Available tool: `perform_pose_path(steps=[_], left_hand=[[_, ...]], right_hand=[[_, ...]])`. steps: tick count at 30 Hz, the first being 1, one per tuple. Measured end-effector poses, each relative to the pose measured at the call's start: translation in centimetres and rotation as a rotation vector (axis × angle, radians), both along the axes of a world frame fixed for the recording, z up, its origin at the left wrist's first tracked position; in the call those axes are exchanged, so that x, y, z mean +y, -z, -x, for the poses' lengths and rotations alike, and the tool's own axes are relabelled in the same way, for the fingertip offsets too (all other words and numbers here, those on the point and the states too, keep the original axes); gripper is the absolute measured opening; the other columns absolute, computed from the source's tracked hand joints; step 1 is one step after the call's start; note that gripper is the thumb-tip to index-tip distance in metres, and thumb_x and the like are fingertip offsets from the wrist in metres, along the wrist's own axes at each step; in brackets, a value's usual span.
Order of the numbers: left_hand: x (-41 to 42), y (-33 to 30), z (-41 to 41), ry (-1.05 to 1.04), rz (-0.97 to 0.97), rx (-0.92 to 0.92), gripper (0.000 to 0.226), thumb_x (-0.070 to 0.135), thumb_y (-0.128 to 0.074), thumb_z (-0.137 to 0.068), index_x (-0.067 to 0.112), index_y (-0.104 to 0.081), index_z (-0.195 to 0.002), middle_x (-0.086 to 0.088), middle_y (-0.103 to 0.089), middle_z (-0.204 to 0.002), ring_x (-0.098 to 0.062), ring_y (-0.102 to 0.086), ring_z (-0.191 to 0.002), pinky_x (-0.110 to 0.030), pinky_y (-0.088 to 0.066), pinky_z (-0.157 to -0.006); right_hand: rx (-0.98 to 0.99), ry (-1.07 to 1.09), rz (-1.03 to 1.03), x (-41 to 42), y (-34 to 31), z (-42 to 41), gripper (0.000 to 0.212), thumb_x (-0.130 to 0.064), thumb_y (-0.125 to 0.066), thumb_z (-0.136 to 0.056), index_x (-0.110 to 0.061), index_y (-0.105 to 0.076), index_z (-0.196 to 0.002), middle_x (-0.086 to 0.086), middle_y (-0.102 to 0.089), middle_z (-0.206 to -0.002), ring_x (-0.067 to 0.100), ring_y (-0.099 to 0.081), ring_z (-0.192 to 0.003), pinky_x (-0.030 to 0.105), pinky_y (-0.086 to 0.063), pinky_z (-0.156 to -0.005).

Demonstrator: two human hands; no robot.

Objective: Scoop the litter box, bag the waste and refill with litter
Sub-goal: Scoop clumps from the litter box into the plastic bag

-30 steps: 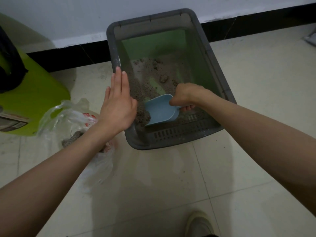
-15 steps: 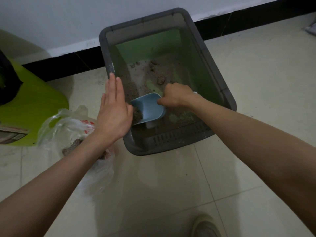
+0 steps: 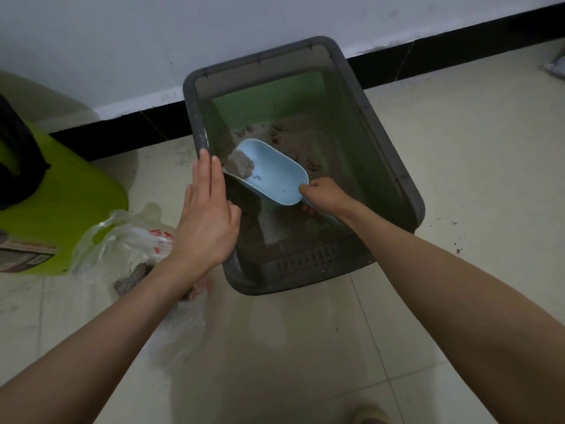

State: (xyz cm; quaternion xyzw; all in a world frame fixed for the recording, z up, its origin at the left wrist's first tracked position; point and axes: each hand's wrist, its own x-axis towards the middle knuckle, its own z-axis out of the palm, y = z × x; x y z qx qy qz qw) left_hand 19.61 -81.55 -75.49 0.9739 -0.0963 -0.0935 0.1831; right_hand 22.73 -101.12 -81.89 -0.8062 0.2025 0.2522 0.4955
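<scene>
Scoop (image 3: 272,172), light blue, sits inside the box (image 3: 406,191), tilted w/ its mouth toward the L wall of the box. A grey clump (image 3: 243,163) of litter lies in the mouth end, just past the L fingertips (image 3: 211,162). R hand (image 3: 325,195) grips the scoop's handle end, fingers curled round it; handle itself mostly hidden under the hand.

L hand (image 3: 204,221) lies flat on the box's L rim, fingers straight & together, pointing toward the wall, holding nothing. Thumb tucked on the box side.

Box is dark grey w/ green inner walls, on the floor (image 3: 305,347), far end near the wall's black skirting. Thin layer of brownish litter (image 3: 302,142) on its bottom, beyond the R fingers; a slotted ledge runs along the near end, below the R wrist.

Bag (image 3: 122,237), clear plastic w/ red print, lies on the floor just L of the L wrist, partly under the forearm; grey clumps inside it. Further L, a lime-green bin (image 3: 67,203) w/ sth black at its top. Litter specks on the tiles R of the box. Shoe tip at the bottom edge.
</scene>
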Motion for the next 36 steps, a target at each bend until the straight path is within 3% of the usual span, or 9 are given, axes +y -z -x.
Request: perform_pose_path(steps=[5, 9, 13, 16, 25, 27, 29, 32, 36], left_hand=[[0.1, 0.1, -0.1, 0.010, 0.002, 0.001, 0.067, 0.017, -0.032, -0.096, 0.009, 0.010, -0.147, -0.005, 0.021, -0.155, -0.016, 0.015, -0.144, -0.036, 0.000, -0.119], [0.1, 0.2, -0.1, 0.010, 0.006, -0.001, 0.068, 0.016, -0.033, -0.095, 0.009, 0.011, -0.147, -0.005, 0.022, -0.155, -0.016, 0.016, -0.144, -0.036, 0.001, -0.119], [0.1, 0.2, -0.1, 0.004, 0.010, 0.001, 0.069, 0.015, -0.033, -0.095, 0.009, 0.011, -0.147, -0.004, 0.022, -0.155, -0.015, 0.016, -0.143, -0.036, 0.000, -0.119], [0.1, 0.1, -0.1, 0.007, 0.015, 0.000, 0.069, 0.015, -0.033, -0.095, 0.009, 0.011, -0.147, -0.004, 0.022, -0.155, -0.016, 0.016, -0.144, -0.036, 0.000, -0.119], [0.1, 0.1, -0.1, 0.013, 0.024, -0.001, 0.068, 0.014, -0.033, -0.094, 0.008, 0.009, -0.147, -0.006, 0.021, -0.155, -0.018, 0.015, -0.144, -0.038, -0.001, -0.119], [0.0, 0.0, -0.1, 0.008, 0.027, 0.003, 0.068, 0.013, -0.033, -0.095, 0.008, 0.009, -0.147, -0.006, 0.021, -0.155, -0.017, 0.015, -0.144, -0.038, 0.000, -0.120], [0.0, 0.0, -0.1, 0.005, 0.021, 0.005, 0.068, 0.014, -0.033, -0.095, 0.008, 0.010, -0.147, -0.005, 0.022, -0.155, -0.016, 0.016, -0.144, -0.037, 0.000, -0.120], [0.0, 0.0, 0.0, 0.008, 0.017, 0.011, 0.068, 0.015, -0.032, -0.095, 0.009, 0.012, -0.147, -0.004, 0.023, -0.155, -0.016, 0.017, -0.143, -0.037, 0.000, -0.119], [0.0, 0.0, 0.0, 0.008, 0.016, 0.012, 0.068, 0.016, -0.032, -0.095, 0.010, 0.012, -0.147, -0.004, 0.023, -0.155, -0.015, 0.017, -0.143, -0.037, 0.000, -0.119]], right_hand=[[-0.038, -0.062, 0.182, 0.1, -0.1, -0.9, 0.029, -0.029, -0.049, -0.091, -0.007, -0.059, -0.075, 0.006, -0.056, -0.067, 0.018, -0.053, -0.059, 0.026, -0.040, -0.056], [-0.025, -0.003, 0.248, -1.0, 0.1, -1.0, 0.036, -0.033, -0.048, -0.090, -0.002, -0.065, -0.098, 0.014, -0.067, -0.091, 0.027, -0.065, -0.080, 0.031, -0.049, -0.066], [-0.025, 0.040, 0.207, -0.9, 0.6, -1.1, 0.033, -0.031, -0.048, -0.092, -0.003, -0.065, -0.097, 0.015, -0.067, -0.094, 0.028, -0.066, -0.086, 0.039, -0.055, -0.076], [-0.032, 0.040, 0.238, -0.7, 0.3, -1.1, 0.034, -0.033, -0.048, -0.092, -0.004, -0.065, -0.091, 0.013, -0.065, -0.087, 0.026, -0.063, -0.077, 0.033, -0.049, -0.067], [0.001, 0.055, 0.225, -1.0, -0.4, -1.3, 0.038, -0.031, -0.049, -0.091, -0.001, -0.063, -0.109, 0.011, -0.066, -0.090, 0.023, -0.063, -0.076, 0.031, -0.050, -0.067], [0.001, 0.027, 0.259, -1.0, -0.7, -1.4, 0.041, -0.034, -0.049, -0.090, -0.001, -0.064, -0.110, 0.013, -0.068, -0.098, 0.027, -0.065, -0.083, 0.032, -0.052, -0.071], [-0.017, 0.027, 0.289, -1.0, -0.9, -1.5, 0.041, -0.035, -0.049, -0.089, 0.000, -0.064, -0.106, 0.015, -0.067, -0.099, 0.030, -0.065, -0.086, 0.034, -0.052, -0.070], [-0.028, -0.041, 0.356, -0.8, -1.2, -1.2, 0.029, -0.034, -0.049, -0.091, -0.007, -0.058, -0.093, 0.010, -0.059, -0.087, 0.025, -0.056, -0.074, 0.027, -0.040, -0.055], [0.001, -0.086, 0.350, -0.6, -1.4, -1.1, 0.022, -0.031, -0.049, -0.091, -0.009, -0.054, -0.091, 0.010, -0.056, -0.087, 0.024, -0.055, -0.074, 0.026, -0.038, -0.052]])
